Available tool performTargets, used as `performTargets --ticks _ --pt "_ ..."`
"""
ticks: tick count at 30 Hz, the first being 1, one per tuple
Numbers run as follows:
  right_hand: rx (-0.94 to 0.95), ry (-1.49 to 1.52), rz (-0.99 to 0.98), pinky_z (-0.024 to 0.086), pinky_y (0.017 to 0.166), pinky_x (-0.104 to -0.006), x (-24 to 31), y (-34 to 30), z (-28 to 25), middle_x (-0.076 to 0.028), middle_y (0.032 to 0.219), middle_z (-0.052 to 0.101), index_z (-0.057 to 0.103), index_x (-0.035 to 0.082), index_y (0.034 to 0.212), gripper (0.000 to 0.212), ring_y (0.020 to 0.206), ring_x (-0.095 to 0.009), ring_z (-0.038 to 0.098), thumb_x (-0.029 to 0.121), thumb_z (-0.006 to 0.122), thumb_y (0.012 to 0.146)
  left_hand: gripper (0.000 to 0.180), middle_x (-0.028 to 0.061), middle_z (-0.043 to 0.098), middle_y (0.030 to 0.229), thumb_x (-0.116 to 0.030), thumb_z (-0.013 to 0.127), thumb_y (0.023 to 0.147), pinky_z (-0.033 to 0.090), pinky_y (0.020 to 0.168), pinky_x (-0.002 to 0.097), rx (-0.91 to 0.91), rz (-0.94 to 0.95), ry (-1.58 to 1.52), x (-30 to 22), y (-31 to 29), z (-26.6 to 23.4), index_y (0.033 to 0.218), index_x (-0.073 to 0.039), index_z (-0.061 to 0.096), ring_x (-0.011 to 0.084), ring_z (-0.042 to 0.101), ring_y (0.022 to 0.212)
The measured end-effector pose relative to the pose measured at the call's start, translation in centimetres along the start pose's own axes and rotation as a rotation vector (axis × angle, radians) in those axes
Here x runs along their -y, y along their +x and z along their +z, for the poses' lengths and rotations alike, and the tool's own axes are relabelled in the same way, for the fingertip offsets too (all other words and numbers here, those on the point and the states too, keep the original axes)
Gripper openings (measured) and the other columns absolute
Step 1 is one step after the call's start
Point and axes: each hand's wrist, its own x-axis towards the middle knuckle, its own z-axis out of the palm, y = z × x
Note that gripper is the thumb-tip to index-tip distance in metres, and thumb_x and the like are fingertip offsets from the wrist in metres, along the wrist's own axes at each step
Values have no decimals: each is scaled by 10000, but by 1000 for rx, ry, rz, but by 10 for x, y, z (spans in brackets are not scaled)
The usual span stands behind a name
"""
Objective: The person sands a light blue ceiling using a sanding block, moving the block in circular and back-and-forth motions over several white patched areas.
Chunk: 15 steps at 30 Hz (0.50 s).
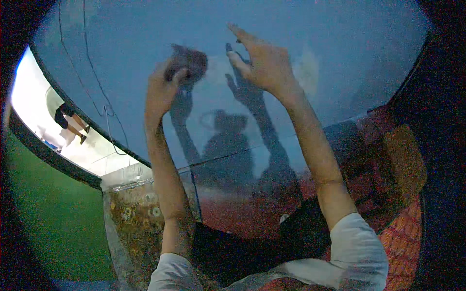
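Both my arms are raised in front of a pale blue wall (141, 29). My left hand (160, 92) is closed around a dark, crumpled cloth (191, 63), brownish and bunched, with its thumb pressed on the near side. Blur and grain hide the weave of the cloth. To the right of it, my right hand (267, 63) is held up with fingers stretched out and thumb apart, holding nothing. Whether its fingertips touch the wall I cannot tell. Shadows of both arms and my head (228, 136) fall on the wall between them.
A thin cable (104, 109) hangs down the wall at left. Beyond a bright opening (36, 92) a person in dark shorts (63, 116) is partly visible. A green surface (53, 213), a stained patterned panel (131, 223) and an orange patterned mat (400, 237) lie lower down.
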Motion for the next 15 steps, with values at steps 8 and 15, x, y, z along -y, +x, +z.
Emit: performTargets --ticks 8,15 --pt "39 -51 147 536 804 -465 6 6 -7 -124 1214 638 336 227 1483 656 1014 -334 649 365 589 894 382 185 659 1059 -303 691 788 417 941 507 -846 292 687 59 -5 -26 1022 -2 681 384 579 1049" --pt "-135 -22 -6 379 1062 -501 -24 -4 31 -201 1421 449 300 108 1483 679 1321 -412 410 317 595 908 309 138 693 1042 -295 674 812 304 1061 577 -704 -1 947 66 -13 -8 992 -46 707 276 575 1100"
